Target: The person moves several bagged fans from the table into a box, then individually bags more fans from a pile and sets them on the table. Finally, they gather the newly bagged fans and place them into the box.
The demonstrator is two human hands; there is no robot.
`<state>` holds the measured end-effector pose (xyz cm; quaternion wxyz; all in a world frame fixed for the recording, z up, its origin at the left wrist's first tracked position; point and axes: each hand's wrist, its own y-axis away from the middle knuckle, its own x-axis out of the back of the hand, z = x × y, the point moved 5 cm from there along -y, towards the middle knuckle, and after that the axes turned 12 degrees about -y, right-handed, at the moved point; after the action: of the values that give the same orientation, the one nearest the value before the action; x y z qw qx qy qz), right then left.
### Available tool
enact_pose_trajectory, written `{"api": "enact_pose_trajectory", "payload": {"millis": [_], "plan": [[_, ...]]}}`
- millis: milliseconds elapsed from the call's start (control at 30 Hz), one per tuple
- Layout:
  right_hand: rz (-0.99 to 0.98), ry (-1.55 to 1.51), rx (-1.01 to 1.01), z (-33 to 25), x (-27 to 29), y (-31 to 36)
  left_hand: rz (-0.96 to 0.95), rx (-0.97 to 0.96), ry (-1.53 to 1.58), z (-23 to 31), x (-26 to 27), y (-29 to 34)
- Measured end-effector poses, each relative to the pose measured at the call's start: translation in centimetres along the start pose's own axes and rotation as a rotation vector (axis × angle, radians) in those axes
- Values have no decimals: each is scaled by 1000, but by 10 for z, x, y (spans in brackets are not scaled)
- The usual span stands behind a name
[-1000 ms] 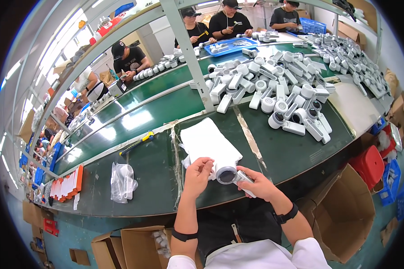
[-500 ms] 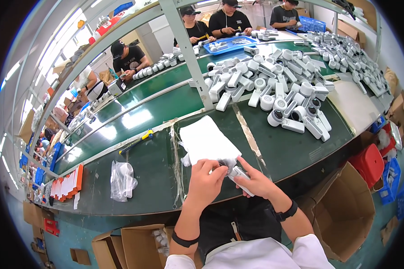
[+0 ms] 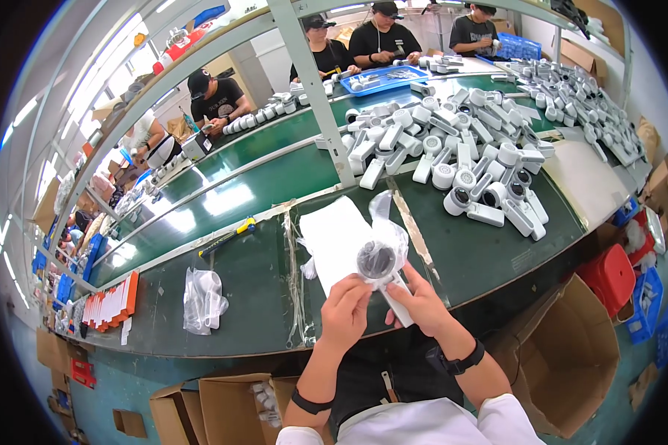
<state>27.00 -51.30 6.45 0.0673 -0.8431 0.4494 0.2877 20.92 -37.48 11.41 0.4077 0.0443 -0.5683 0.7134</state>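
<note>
A white handheld device with a round, dark-faced head (image 3: 376, 259) and a straight handle is held over the table's near edge. My right hand (image 3: 425, 305) is closed around its handle, fingers behind and thumb along the side. A clear plastic bag (image 3: 382, 222) covers the head and stands up loosely above it. My left hand (image 3: 344, 315) pinches at the neck, just below the head, apparently on the bag's edge. Behind it lies a stack of flat white bags or sheets (image 3: 330, 231). Another bagged white device (image 3: 204, 300) rests to the left.
A large pile of similar white devices (image 3: 460, 141) covers the right side of the green table (image 3: 260, 304). A yellow-and-black cutter (image 3: 230, 236) and orange-and-white strips (image 3: 111, 302) lie left. Open cardboard boxes (image 3: 571, 356) stand below. A metal post (image 3: 323, 104) rises ahead; co-workers sit beyond.
The device's head has tilted up into view, now inside the clear bag, which stands raised above it. My left hand has moved down slightly to the neck; my right hand still grips the handle.
</note>
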Motion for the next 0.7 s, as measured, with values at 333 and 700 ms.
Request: {"api": "enact_pose_trajectory", "payload": {"millis": [333,700], "plan": [[-129,-161,-188,3,0,3,236,214,134,-31,-3,-10],[-130,-427,-199,5,7,1,10,74,103,-26,-23,-9]]}}
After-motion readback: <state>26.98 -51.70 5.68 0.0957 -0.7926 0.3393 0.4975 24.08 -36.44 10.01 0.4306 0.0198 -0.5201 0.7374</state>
